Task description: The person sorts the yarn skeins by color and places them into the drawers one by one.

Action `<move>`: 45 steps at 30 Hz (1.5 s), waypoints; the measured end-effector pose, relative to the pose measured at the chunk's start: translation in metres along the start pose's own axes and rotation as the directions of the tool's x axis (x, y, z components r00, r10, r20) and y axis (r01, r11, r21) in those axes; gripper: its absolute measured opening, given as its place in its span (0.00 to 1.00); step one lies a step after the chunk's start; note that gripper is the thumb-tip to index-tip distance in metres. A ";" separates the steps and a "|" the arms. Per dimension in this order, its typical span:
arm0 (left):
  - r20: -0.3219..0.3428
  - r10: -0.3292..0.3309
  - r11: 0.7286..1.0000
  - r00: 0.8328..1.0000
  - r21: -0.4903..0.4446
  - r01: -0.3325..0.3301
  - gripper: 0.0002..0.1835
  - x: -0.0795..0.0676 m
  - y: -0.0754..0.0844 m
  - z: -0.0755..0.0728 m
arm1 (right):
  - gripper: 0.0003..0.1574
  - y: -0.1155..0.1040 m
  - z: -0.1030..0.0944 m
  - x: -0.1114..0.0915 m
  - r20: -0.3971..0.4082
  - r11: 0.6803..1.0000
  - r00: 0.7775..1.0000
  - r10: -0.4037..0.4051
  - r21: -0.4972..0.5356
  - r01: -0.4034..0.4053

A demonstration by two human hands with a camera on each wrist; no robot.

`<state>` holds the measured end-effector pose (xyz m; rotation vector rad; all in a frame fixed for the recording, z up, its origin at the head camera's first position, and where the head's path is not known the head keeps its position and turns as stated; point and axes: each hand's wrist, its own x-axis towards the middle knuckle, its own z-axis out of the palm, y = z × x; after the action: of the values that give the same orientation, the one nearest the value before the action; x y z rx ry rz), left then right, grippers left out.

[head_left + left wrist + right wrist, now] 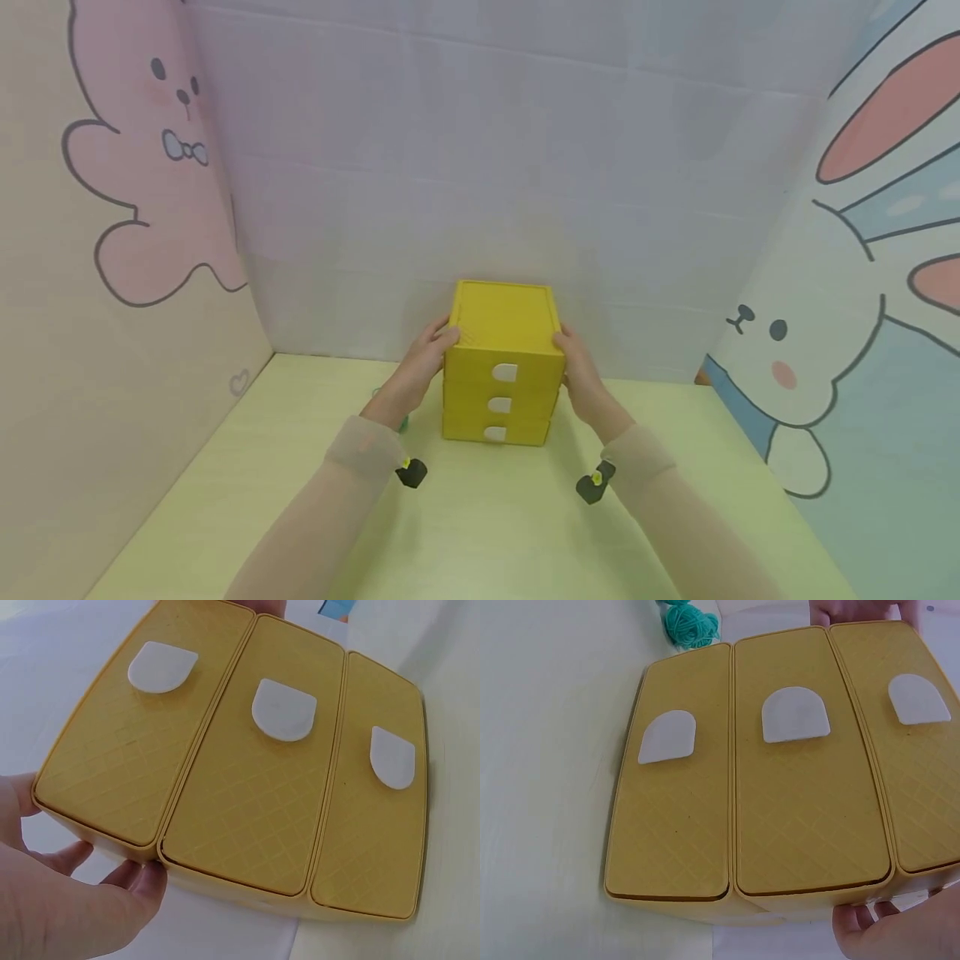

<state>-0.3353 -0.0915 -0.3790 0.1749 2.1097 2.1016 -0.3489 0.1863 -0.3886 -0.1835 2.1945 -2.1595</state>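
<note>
A yellow three-tier drawer box (506, 317) stands on the table near the back wall. Its front, with three stacked drawers and white rounded pulls (285, 709), faces me. My left hand (420, 362) grips the upper left side, thumb at the top edge. On the opposite side my right hand (587, 379) holds it the same way. In both wrist views the drawers look shut, and fingers bend against the box's side walls.
A ball of teal yarn (691, 627) lies on the table beside the box, mostly hidden behind my left wrist in the head view. A pale wall (517, 167) rises behind the box. Side panels with a cartoon bear (157, 183) and a rabbit (802, 350) flank the pale-green table (495, 525).
</note>
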 end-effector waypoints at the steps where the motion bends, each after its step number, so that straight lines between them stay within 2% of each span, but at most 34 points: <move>1: -0.001 0.000 1.000 1.000 0.002 0.000 0.39 0.000 -0.001 -0.001 | 0.41 0.001 0.001 0.000 -0.001 1.000 1.000 0.001 -0.004 -0.001; 5: -0.005 0.001 1.000 1.000 0.003 -0.001 0.39 0.001 -0.005 -0.003 | 0.42 0.004 0.000 0.000 0.011 1.000 1.000 0.007 -0.024 -0.007; 10: 0.031 0.032 0.999 0.999 0.019 -0.033 0.36 -0.003 -0.009 -0.007 | 0.42 0.006 -0.001 0.000 0.020 0.999 1.000 0.003 -0.038 -0.002; 17: 0.070 0.057 0.997 0.996 0.038 -0.060 0.37 -0.013 -0.023 -0.025 | 0.42 0.004 -0.004 0.001 0.035 0.999 0.999 -0.001 -0.041 0.003; 24: 0.042 -0.031 0.998 0.999 0.062 0.028 0.36 -0.029 -0.046 -0.040 | 0.39 0.006 -0.005 0.001 0.059 0.999 0.998 -0.037 -0.019 0.038; 29: 0.035 -0.097 0.990 0.995 0.106 0.093 0.35 -0.045 -0.065 -0.046 | 0.40 0.006 -0.004 0.000 0.058 0.999 0.997 -0.040 -0.005 0.040; 33: 0.046 -0.136 0.983 0.990 0.131 0.129 0.35 -0.055 -0.078 -0.044 | 0.40 0.006 -0.004 0.000 0.060 0.999 0.998 -0.036 -0.006 0.036; 38: 0.072 -0.175 0.978 0.982 0.125 0.165 0.32 -0.064 -0.089 -0.034 | 0.39 0.006 -0.004 -0.001 0.068 0.999 0.997 -0.041 -0.011 0.042; 45: 0.098 -0.202 0.974 0.974 0.120 0.190 0.28 -0.067 -0.100 -0.016 | 0.39 0.006 -0.004 -0.001 0.063 0.999 0.997 -0.044 -0.004 0.044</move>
<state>-0.2702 -0.1212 -0.4771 0.0875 2.0860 1.8242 -0.3491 0.1900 -0.3943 -0.2988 2.1827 -2.1388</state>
